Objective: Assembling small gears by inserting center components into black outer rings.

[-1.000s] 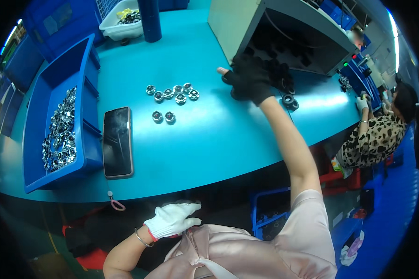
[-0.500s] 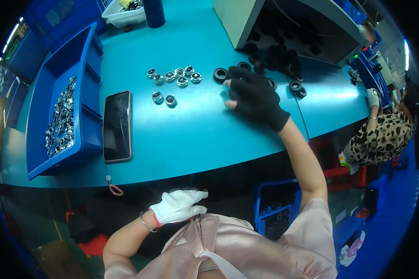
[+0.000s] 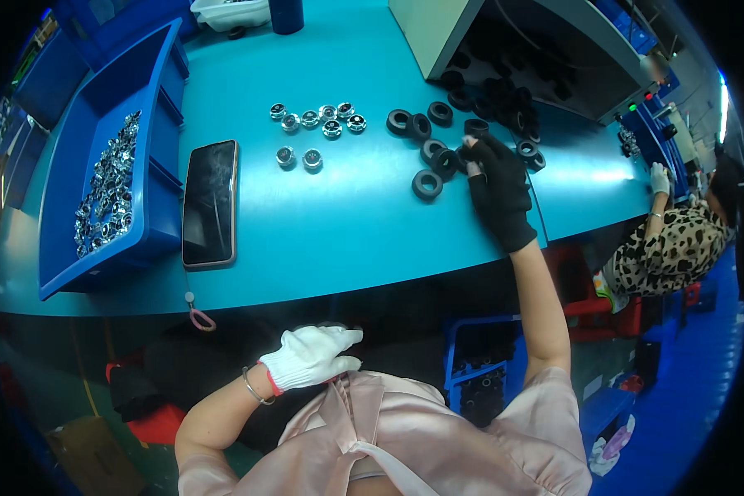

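Note:
My right hand (image 3: 501,192), in a black glove with bare fingertips, reaches over the scattered black rings (image 3: 427,184) on the table. Its thumb and forefinger are apart, close to a tilted black ring (image 3: 475,127); whether they touch it I cannot make out. The other fingers are partly hidden. Over my lap, below the table edge, my left hand (image 3: 312,357) wears a white knit glove. It is open and holds nothing, fingers stretched and thumb apart. Several shiny metal fittings (image 3: 331,129) with dark centres stand left of the rings.
A blue bin (image 3: 153,165) with many metal fittings stands at left, beside a phone (image 3: 210,202). A grey box-shaped machine (image 3: 438,37) with black rings in its opening stands at the back right. A white tray (image 3: 236,16) and blue cup (image 3: 287,15) are behind. Another person (image 3: 670,240) works at far right.
My right hand has moved right, uncovering several black rings that now lie spread out. My left hand stays over my lap. The whole view has shifted slightly.

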Demonstrator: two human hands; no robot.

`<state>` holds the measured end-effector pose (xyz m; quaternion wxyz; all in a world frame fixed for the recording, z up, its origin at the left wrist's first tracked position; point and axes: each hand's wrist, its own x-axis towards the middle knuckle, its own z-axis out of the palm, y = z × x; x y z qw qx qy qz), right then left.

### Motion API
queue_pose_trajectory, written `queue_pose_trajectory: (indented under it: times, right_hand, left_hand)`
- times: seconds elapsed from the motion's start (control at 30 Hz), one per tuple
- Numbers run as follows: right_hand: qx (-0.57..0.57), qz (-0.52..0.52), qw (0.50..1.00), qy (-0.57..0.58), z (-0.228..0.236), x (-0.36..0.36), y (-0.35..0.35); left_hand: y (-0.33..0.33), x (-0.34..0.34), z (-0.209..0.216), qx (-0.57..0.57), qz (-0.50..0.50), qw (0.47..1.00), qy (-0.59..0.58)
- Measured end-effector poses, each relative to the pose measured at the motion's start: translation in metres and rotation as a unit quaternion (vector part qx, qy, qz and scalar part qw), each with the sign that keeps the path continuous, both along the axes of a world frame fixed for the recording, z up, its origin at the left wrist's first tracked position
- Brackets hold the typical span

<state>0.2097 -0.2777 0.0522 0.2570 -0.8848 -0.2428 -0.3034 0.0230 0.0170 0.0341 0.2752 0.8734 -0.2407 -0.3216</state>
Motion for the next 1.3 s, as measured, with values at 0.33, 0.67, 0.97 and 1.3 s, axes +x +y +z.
queue_pose_trajectory:
  times: [0.33,0.67,0.97,1.3]
  right_hand:
    - [-0.118,-0.026,0.992,-0.045,0.006,-0.004,0.019]
    - [0.144,0.09,0.985,0.042,0.021,-0.072,0.045]
    - [0.045,0.305,0.94,0.15,-0.019,-0.167,0.099]
    - [0.114,0.276,0.929,0.219,-0.038,-0.179,0.112]
  left_hand:
    - [0.001,-0.003,-0.003,0.003,-0.008,1.0,-0.016]
    - [0.006,-0.017,-0.017,-0.324,0.231,0.907,0.136]
    - [0.018,-0.012,-0.016,-0.56,0.365,0.636,0.386]
    - [0.032,-0.025,-0.027,-0.571,0.409,0.598,0.386]
